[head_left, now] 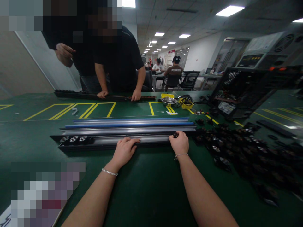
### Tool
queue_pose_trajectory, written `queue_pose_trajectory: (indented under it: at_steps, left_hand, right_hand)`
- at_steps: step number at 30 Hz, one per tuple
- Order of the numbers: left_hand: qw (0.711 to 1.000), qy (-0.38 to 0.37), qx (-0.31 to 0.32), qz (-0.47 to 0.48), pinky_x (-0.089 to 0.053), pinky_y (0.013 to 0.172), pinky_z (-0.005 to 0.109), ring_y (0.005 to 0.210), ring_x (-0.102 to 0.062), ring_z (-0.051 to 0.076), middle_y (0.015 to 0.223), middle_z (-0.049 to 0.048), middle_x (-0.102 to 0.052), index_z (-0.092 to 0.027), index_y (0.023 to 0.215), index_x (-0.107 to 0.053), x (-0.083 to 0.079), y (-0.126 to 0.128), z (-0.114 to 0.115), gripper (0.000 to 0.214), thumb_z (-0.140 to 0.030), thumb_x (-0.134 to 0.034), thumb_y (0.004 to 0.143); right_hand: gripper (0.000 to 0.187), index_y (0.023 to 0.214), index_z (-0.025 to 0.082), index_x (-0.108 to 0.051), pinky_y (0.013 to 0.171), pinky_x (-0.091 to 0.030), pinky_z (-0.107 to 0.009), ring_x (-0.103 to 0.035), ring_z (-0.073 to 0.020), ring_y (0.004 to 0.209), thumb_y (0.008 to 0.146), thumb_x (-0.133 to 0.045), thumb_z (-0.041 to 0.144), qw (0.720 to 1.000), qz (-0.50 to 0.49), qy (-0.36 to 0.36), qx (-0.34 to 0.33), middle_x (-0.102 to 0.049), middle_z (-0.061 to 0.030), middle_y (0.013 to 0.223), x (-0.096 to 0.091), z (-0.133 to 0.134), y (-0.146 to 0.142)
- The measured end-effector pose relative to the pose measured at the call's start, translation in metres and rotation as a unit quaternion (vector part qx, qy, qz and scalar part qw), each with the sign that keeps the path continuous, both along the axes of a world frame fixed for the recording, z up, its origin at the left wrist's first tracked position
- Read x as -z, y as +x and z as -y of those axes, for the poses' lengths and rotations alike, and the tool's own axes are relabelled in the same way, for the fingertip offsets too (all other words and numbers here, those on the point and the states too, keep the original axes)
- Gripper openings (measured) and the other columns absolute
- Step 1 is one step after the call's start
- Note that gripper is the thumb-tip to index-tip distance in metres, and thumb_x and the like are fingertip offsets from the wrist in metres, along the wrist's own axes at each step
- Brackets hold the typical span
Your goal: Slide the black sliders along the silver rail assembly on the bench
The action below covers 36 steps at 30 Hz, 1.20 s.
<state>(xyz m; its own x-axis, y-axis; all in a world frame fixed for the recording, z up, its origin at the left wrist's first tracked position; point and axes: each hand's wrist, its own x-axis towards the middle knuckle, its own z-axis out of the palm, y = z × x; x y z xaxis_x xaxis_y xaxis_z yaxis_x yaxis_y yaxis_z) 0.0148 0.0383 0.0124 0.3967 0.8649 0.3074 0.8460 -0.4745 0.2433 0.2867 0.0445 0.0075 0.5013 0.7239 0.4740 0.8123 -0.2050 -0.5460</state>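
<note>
A long black rail (pixel 155 139) with a silvery inner channel lies across the green table in front of me. My left hand (pixel 125 150) grips its near edge around the middle, fingers over the top. Close to the rail's right end, my right hand (pixel 181 143) pinches a small black part (pixel 175 135), mostly covered by the fingers. Several black pieces with pale centres (pixel 74 139) sit inside the channel's left end. Directly behind lie another dark rail (pixel 127 130) and a blue-edged strip (pixel 130 123).
Many loose black parts (pixel 248 154) are heaped at right, near an open computer case (pixel 234 91). Beyond the rails are a metal bowl (pixel 169 100) and yellow trays (pixel 187 103). Across the table, a co-worker's hands (pixel 136 95) touch another long black rail (pixel 82 95); another person stands alongside.
</note>
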Motion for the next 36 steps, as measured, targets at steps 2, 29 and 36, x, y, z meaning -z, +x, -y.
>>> queue_pose_trajectory:
  at_steps: [2, 29, 36]
  left_hand:
    - [1.000, 0.000, 0.002, 0.001, -0.038, 0.087, 0.041, 0.104, -0.052, 0.022, 0.112, 0.0030, -0.065, -0.031, 0.117, -0.056, -0.0006, 0.0002, 0.0003, 0.033, -0.026, -0.045, 0.086]
    - [1.000, 0.000, 0.002, 0.007, -0.039, 0.088, 0.042, 0.105, -0.053, 0.022, 0.114, 0.0010, -0.065, -0.033, 0.115, -0.057, 0.0011, -0.0004, -0.0009, 0.032, -0.027, -0.045, 0.086]
    - [1.000, 0.001, 0.003, 0.005, -0.038, 0.089, 0.042, 0.105, -0.053, 0.022, 0.115, 0.0007, -0.064, -0.032, 0.115, -0.056, 0.0012, -0.0007, -0.0014, 0.032, -0.026, -0.045, 0.086]
  right_hand:
    - [0.024, 0.088, 0.015, -0.060, 0.081, -0.039, -0.034, -0.053, -0.0241, 0.087, 0.068, -0.051, 0.027, 1.000, -0.003, 0.002, 0.000, -0.061, -0.0114, 0.092, 0.0008, -0.0005, 0.0011]
    - [0.025, 0.087, 0.016, -0.057, 0.081, -0.042, -0.034, -0.053, -0.0241, 0.088, 0.065, -0.049, 0.024, 0.999, -0.030, 0.035, 0.002, -0.059, -0.0115, 0.091, 0.0060, -0.0045, 0.0061]
    - [0.025, 0.087, 0.016, -0.057, 0.083, -0.042, -0.033, -0.054, -0.0244, 0.089, 0.065, -0.049, 0.025, 0.999, -0.033, 0.035, 0.000, -0.059, -0.0116, 0.092, 0.0052, -0.0049, 0.0074]
